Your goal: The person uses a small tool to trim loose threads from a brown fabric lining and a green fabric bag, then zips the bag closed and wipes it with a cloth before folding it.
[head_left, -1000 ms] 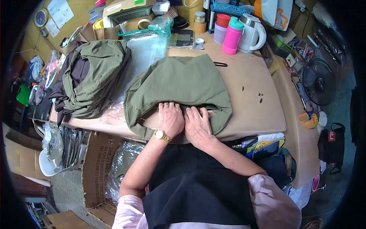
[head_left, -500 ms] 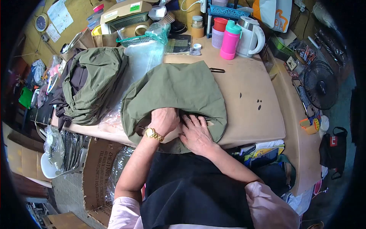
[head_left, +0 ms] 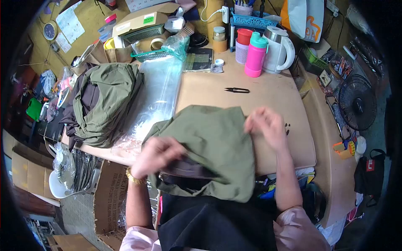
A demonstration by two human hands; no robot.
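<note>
A baggy olive-green fabric piece (head_left: 222,142) lies at the front edge of the table, its opening facing me and dark lining (head_left: 190,168) showing inside. Over its left side is my left hand (head_left: 157,155), a gold watch on the wrist, its fingers bent and smeared by motion. My right hand (head_left: 268,125) is raised at the fabric's upper right edge. Its fingers are curled and blurred too, so whether either hand grips the cloth cannot be made out. Black thread snips (head_left: 237,90) lie beyond the fabric.
A heap of olive and dark fabric pieces (head_left: 106,104) is at the left, beside clear plastic sheets (head_left: 161,92). A pink bottle (head_left: 256,56) and a white kettle (head_left: 277,50) stand at the back right. An open carton (head_left: 109,201) sits below the table's left front.
Both hands have come out of the fabric's opening and moved apart, the right one up and to the right. The fabric is flatter and nearer to me, and the thread snips are fully uncovered.
</note>
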